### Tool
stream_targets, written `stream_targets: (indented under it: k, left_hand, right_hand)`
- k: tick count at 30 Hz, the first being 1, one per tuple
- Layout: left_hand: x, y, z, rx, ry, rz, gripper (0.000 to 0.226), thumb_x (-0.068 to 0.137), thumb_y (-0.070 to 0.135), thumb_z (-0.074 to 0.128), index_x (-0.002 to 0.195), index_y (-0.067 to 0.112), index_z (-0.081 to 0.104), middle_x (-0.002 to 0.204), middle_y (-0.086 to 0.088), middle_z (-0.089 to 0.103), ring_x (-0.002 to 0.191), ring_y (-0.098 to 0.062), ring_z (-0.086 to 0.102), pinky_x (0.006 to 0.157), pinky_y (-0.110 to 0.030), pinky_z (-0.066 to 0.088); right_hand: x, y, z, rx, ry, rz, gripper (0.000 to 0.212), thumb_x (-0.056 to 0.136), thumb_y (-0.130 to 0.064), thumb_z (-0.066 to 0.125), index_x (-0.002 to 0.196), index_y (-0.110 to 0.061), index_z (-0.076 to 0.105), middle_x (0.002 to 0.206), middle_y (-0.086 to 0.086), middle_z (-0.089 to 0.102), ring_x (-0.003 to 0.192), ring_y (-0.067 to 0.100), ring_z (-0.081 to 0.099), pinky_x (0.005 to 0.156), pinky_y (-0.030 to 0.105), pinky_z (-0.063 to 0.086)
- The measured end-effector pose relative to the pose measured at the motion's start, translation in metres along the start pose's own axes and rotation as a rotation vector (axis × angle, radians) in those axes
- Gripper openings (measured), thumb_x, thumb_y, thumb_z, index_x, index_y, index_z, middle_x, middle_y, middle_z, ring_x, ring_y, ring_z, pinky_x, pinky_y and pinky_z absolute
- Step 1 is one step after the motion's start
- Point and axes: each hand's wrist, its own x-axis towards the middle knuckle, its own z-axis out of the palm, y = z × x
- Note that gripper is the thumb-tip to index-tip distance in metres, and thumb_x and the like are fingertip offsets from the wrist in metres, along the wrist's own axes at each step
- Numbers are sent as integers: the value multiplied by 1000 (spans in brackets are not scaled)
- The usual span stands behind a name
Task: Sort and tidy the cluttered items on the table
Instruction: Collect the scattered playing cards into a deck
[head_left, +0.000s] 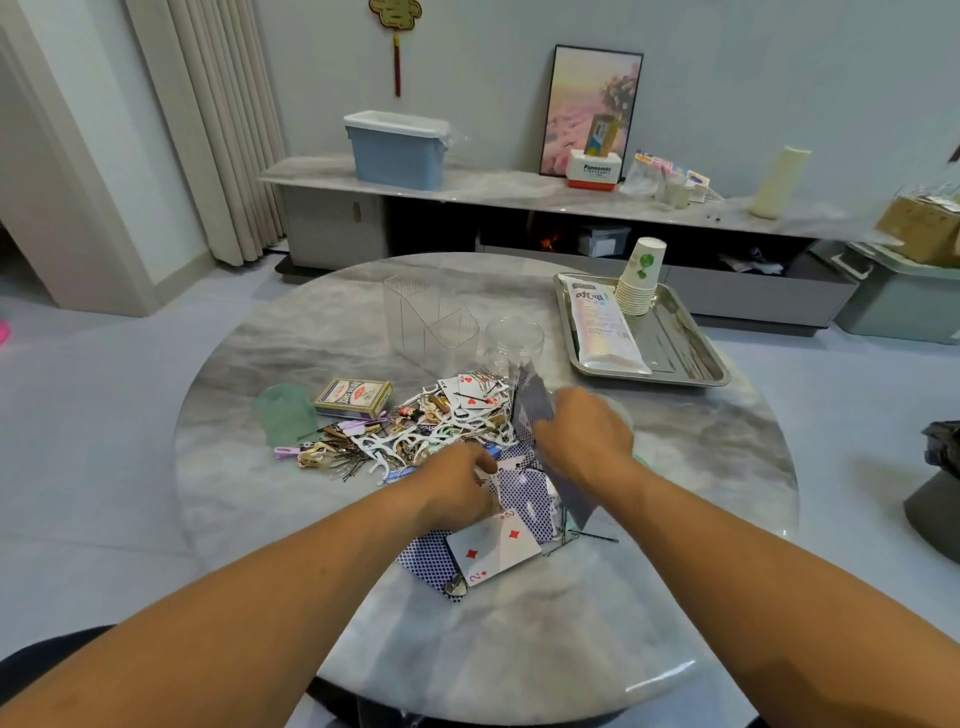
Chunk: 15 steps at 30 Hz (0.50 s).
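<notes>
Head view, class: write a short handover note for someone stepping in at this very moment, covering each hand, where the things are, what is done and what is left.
Right hand: holds a bunch of blue-backed cards.
Left hand: reaching into the loose cards, fingers at a card; grip unclear.
Two of diamonds lies face up nearest you, over face-down cards.
Mixed pile of white floss picks, hairpins and clips sits mid-table, card box just left of it.
Clear organiser and clear jar stand behind, seemingly unfilled.
Done: some cards gathered.
Left: remaining cards, then the pile.
</notes>
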Motion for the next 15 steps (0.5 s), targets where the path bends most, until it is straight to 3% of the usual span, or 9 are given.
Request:
stream_targets:
  k: [3,5,8,11,15]
  left_hand:
    - [5,-3,-7,-101,122,-5,36,89,21,75,121,20,57,109,-8,69,89,-21,63,73,-32,49]
    - [6,0,-11,-182,192,15,48,89,23,77,127,21,49,109,-7,64,88,-19,61,68,-30,47]
    - [6,3,-17,-276,297,46,77,85,20,81,147,27,36,127,-6,53,109,-23,59,77,-31,51]
    - [5,1,-20,-283,321,82,85,87,20,79,154,29,27,148,-9,45,128,-27,52,98,-44,52]
    - [1,3,-20,-340,289,126,87,90,17,76,157,32,23,153,-9,40,125,-23,52,90,-36,50]
  right_hand:
    - [7,2,-17,44,11,-1,9,91,-26,57,90,-22,65,91,2,69,87,28,65,76,36,53]
    - [12,6,-24,108,-27,-33,7,92,-28,60,90,-24,65,88,-1,70,83,25,67,77,38,56]
    - [20,15,-28,227,-97,-104,7,93,-29,67,98,-24,69,85,-2,72,79,24,69,76,47,60]
    - [23,24,-31,320,-132,-135,10,93,-28,72,99,-21,72,84,3,74,68,21,64,67,45,56]
    - [23,28,-32,463,-161,-156,11,94,-24,72,104,-20,74,87,3,74,63,13,60,60,31,47]
